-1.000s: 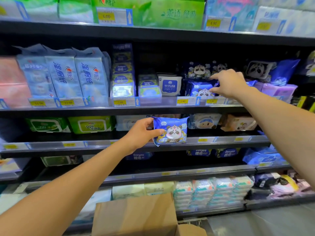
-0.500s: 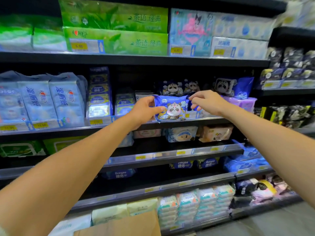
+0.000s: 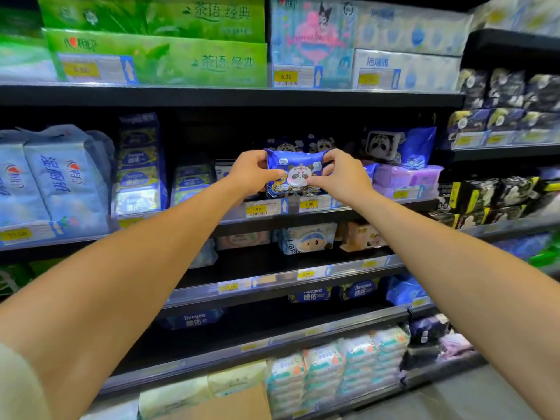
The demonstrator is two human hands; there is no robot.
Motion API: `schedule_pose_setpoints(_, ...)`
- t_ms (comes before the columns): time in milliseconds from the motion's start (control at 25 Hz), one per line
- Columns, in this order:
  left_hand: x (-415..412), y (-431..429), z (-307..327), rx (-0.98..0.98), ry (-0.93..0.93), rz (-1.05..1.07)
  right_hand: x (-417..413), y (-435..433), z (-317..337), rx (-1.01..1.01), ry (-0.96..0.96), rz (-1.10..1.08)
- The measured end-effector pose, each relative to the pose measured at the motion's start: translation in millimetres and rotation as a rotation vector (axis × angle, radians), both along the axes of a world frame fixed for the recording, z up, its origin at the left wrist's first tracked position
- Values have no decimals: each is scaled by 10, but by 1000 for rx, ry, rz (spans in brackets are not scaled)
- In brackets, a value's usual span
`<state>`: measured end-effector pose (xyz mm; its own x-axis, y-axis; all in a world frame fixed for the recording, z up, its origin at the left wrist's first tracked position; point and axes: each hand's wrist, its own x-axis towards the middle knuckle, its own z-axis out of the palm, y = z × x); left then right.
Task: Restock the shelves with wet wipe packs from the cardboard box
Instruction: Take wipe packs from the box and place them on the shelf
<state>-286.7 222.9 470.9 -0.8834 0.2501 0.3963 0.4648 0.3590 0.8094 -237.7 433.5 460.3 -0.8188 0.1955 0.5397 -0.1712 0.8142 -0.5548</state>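
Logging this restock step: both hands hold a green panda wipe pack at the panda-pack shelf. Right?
No: the head view shows the panda wipe pack is blue, not green. The left hand and right hand both hold it at that shelf.

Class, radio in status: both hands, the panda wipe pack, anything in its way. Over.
Left hand and right hand both grip panda wipe pack. Pack upright at shelf front edge. More panda packs stand behind it.
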Motion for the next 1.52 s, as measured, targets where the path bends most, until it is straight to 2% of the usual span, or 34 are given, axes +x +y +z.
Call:
schedule_pose_setpoints(240, -196, 31, -82, -107, 15, 45, -117, -14, -91, 74, 24, -73)
schedule_pose_setpoints(560, -136, 82, -158, -395, 202, 141, -88, -13, -174, 153, -23, -165)
schedule_pose_setpoints(680, -113, 56, -190, -446, 186, 135, -59, -9, -198, 206, -44, -152)
schedule_pose_setpoints(800, -49, 9, -219, -439, 209, 113, 4, -30, -254, 319, 160, -110)
schedule_pose_setpoints(880, 31, -25, -279, -396, 347, 136, 20, -20, -287, 423, 289, -55)
schedule_pose_setpoints(1000, 93, -53, -351, -466, 574, 175, 14, 1, -283, 534, 282, -93)
schedule_pose_setpoints(1520, 38, 62, -299, -524, 456, 197, -64, -31, -274, 606, 118, -202)
